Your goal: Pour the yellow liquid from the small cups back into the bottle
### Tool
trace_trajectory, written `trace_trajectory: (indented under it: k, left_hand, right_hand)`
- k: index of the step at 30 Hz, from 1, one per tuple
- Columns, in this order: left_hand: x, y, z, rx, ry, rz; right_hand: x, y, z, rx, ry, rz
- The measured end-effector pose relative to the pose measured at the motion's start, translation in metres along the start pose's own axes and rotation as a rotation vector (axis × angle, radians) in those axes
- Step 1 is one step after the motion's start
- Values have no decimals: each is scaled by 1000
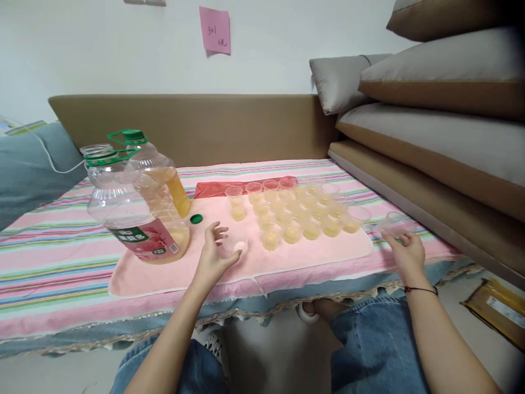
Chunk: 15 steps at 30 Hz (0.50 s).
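My left hand (215, 251), its fingers curved and apart, is around or beside an upright clear cup (238, 247) on the pink mat; finger contact is unclear. At the mat's right end, my right hand (404, 249) has its fingertips at a clear cup (392, 223) lying on the striped cloth. Between my hands stand several cups of pale yellow liquid (291, 232) in close rows. On the left are an uncapped large bottle (143, 235) with little liquid and a capped bottle (178, 194) behind it. A green cap (196, 219) lies beside them.
A red plastic wrapper (211, 189) lies behind the cups. Stacked cushions (435, 115) rise at the right, and a brown backboard (229, 128) stands behind the striped cloth (57, 251). A yellow package (498, 309) is on the floor at the right.
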State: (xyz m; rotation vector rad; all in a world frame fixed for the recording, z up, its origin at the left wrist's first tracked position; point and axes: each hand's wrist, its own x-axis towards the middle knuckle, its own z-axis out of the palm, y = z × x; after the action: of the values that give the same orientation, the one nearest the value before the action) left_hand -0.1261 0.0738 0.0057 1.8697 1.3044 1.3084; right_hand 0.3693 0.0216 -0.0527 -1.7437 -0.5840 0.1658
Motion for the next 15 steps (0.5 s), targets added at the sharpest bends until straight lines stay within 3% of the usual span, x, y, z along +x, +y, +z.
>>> trace_trajectory:
  k: [7,15]
  left_hand:
    - [-4,3,-2,-48,27,-37]
    - [-8,1,-5,-73,1,-37]
  right_hand:
    - [5,4,12,-175,24,28]
    - [-1,4,6,-226,3,60]
